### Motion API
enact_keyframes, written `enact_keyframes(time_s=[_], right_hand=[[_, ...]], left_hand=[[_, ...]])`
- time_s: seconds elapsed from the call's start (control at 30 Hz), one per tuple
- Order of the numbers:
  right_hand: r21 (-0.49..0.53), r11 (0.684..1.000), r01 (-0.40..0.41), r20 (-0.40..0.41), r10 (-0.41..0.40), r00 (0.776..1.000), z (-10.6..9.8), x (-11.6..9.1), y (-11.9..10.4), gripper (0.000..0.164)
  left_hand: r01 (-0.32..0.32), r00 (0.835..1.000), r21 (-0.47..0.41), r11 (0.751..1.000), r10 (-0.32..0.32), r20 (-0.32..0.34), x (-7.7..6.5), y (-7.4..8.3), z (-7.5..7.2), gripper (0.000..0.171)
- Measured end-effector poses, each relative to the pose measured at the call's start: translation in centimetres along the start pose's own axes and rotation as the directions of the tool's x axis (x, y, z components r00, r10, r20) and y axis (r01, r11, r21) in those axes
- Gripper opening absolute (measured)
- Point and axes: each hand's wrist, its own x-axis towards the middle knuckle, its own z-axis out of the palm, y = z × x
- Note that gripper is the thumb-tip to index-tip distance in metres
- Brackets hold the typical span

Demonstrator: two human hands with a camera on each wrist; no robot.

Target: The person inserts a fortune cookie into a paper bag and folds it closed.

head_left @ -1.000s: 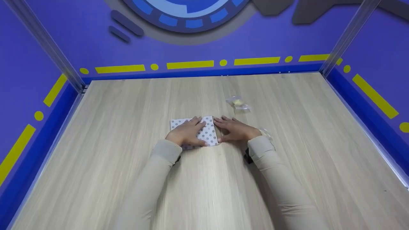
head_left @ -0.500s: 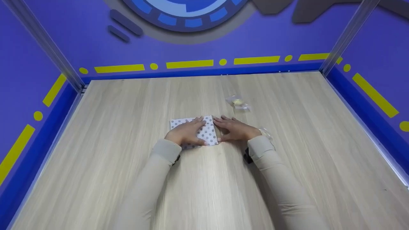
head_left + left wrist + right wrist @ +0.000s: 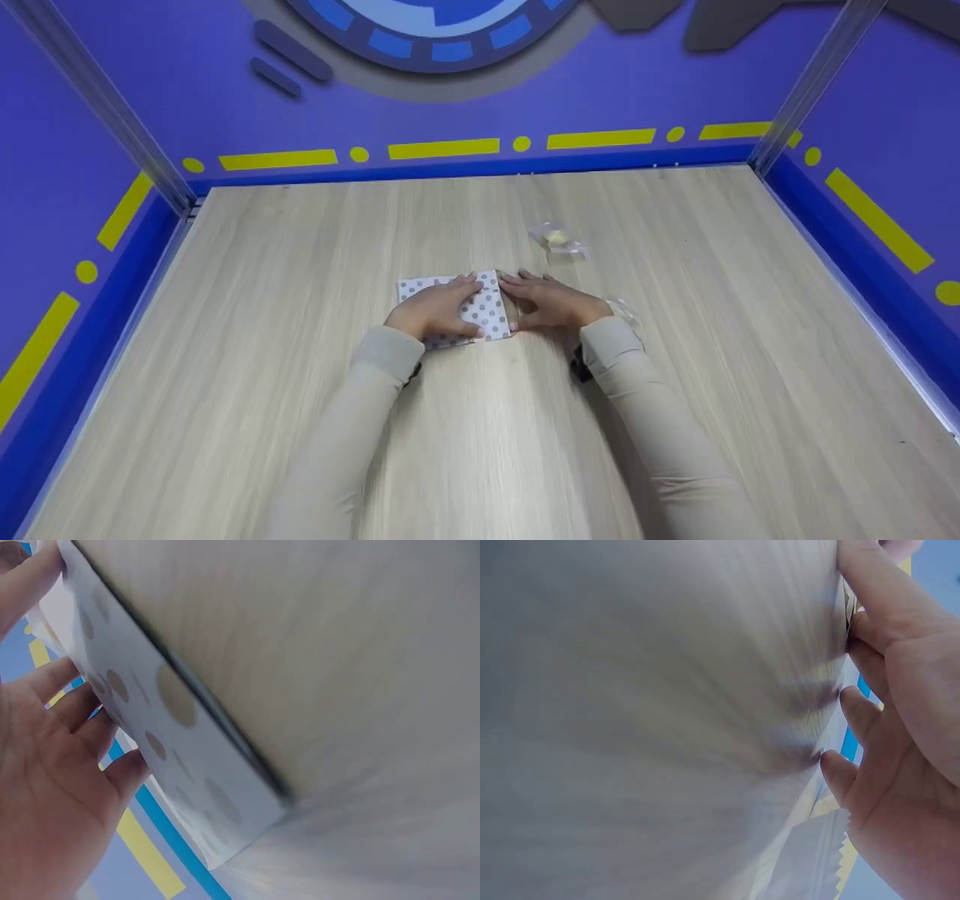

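On the left, the pale wood table (image 3: 225,337) is bounded by a blue-purple wall (image 3: 52,195) marked with yellow. The left hand (image 3: 437,309), below a rolled beige sleeve (image 3: 337,427), is laid flat over a white sheet with grey dots (image 3: 493,315), its fingers spread and nearly straight; nothing is gripped by it. The dotted sheet is placed near the middle of the table. In the head view its longer extent is pointed from left to right, the right end set slightly farther away. Its middle and near left corner are covered by the left hand and wrist.

The sheet's right edge is met by the fingertips of the right hand (image 3: 555,304), whose fingers are extended and closed round nothing. Beyond that hand, well apart from the sheet, a clear wrapper (image 3: 556,238) with a pale yellow piece inside is seen, slanted from far left to near right. Farther right, a second clear wrapper (image 3: 627,312) is partly hidden behind the right wrist.
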Motion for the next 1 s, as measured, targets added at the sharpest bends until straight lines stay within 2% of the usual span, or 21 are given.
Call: enact_keyframes(time_s=[0.23,0.4,0.77,1.0], right_hand=[[-0.034,0.999,-0.018,-0.012,0.018,1.0,-0.16,-0.1,0.0,0.082],[-0.037,0.999,-0.024,-0.008,0.023,1.0,-0.09,0.01,0.05,0.082],[-0.023,1.0,-0.006,0.003,0.006,1.0,0.04,-0.01,0.14,0.083],[-0.033,0.999,0.002,-0.001,-0.002,1.0,-0.02,0.11,0.22,0.081]], left_hand=[[0.015,1.0,-0.029,0.999,-0.016,-0.027,-0.06,0.28,-0.19,0.086],[0.025,0.999,-0.019,1.0,-0.026,-0.034,-0.07,0.32,-0.19,0.085],[-0.013,0.998,-0.014,1.0,0.013,-0.058,-0.24,-0.04,0.04,0.079],[-0.071,0.995,0.014,0.997,0.072,-0.063,-0.27,0.05,-0.08,0.076]])
